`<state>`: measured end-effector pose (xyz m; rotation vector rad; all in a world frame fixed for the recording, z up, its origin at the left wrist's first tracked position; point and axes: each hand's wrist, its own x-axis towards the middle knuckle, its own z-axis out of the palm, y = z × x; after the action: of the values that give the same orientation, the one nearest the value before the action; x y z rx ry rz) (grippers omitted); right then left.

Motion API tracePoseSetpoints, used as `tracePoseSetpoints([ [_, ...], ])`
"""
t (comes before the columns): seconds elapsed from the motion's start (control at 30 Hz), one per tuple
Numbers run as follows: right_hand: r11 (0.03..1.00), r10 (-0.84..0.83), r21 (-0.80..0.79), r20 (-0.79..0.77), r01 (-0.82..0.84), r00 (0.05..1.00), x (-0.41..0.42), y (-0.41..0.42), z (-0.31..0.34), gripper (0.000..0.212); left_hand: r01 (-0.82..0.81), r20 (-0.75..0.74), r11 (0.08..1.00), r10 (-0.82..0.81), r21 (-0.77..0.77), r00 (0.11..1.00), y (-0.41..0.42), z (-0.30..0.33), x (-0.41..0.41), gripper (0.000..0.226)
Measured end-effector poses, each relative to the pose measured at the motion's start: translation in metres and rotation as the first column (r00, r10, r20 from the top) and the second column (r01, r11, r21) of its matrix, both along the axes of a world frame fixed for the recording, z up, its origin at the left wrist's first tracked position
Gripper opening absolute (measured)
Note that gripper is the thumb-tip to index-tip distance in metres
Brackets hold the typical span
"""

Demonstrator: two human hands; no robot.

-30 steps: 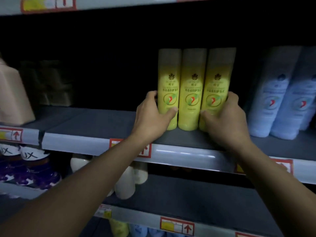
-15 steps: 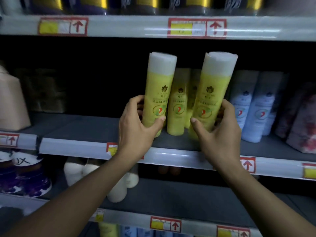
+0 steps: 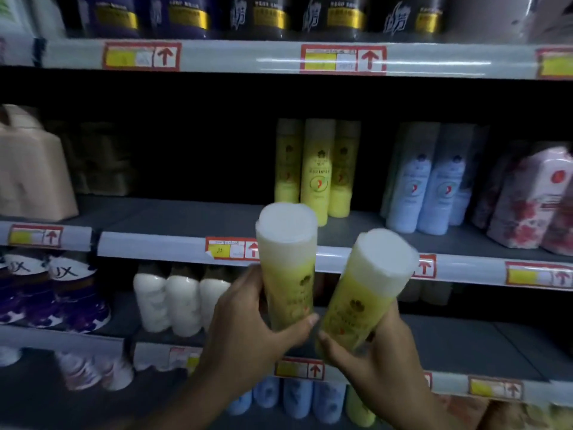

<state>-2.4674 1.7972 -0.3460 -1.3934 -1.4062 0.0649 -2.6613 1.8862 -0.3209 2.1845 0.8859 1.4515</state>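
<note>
My left hand (image 3: 248, 330) grips the lower part of a yellow bottle with a white cap (image 3: 286, 259), held upright in front of the shelves. My right hand (image 3: 375, 361) grips a second yellow bottle (image 3: 366, 287) of the same kind, tilted to the right. The two bottles nearly touch near their bases. Three more yellow bottles (image 3: 317, 172) stand together on the middle shelf (image 3: 173, 218), behind and above my hands.
Pale blue bottles (image 3: 424, 181) and floral pink packs (image 3: 527, 197) fill the middle shelf's right side; a beige jug (image 3: 34, 172) stands at its left. Dark bottles (image 3: 263, 13) line the top shelf. White bottles (image 3: 173, 302) and purple tubs (image 3: 46, 293) sit below.
Both hands have drawn their yellow bottles off the middle shelf, toward me and downward. The view has pulled back, showing more shelves.
</note>
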Motion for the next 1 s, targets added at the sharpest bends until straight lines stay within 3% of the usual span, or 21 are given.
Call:
tracePoseSetpoints([
  [0.1,0.985,0.044,-0.163,-0.066,-0.055,0.997,-0.001,-0.011,-0.032,0.074,0.023,-0.037,0.985,-0.03,-0.17,0.999,-0.003,-0.042,-0.008,0.051],
  [0.2,0.945,0.072,-0.311,-0.097,-0.099,0.993,0.002,-0.015,-0.056,0.078,0.012,-0.118,0.974,-0.04,-0.228,0.992,0.002,-0.078,-0.011,0.06],
  [0.4,0.831,0.093,-0.502,-0.3,-0.24,0.949,0.011,-0.006,-0.086,0.064,-0.09,-0.324,0.928,-0.035,-0.362,0.945,0.02,-0.13,-0.008,0.06],
  [0.6,0.814,0.076,-0.504,-0.399,-0.287,0.914,0.029,0.032,-0.088,0.045,-0.109,-0.307,0.916,-0.016,-0.386,0.952,0.048,-0.136,0.018,0.052],
  [0.87,0.906,0.006,-0.391,-0.372,-0.162,0.928,0.05,0.104,-0.079,0.05,-0.133,-0.214,0.933,0.062,-0.335,0.975,0.107,-0.116,0.066,0.062],
  [1.0,0.908,-0.018,-0.397,-0.349,-0.131,0.937,0.055,0.145,-0.091,0.044,-0.186,-0.253,0.925,0.103,-0.331,0.962,0.136,-0.116,0.081,0.053],
])
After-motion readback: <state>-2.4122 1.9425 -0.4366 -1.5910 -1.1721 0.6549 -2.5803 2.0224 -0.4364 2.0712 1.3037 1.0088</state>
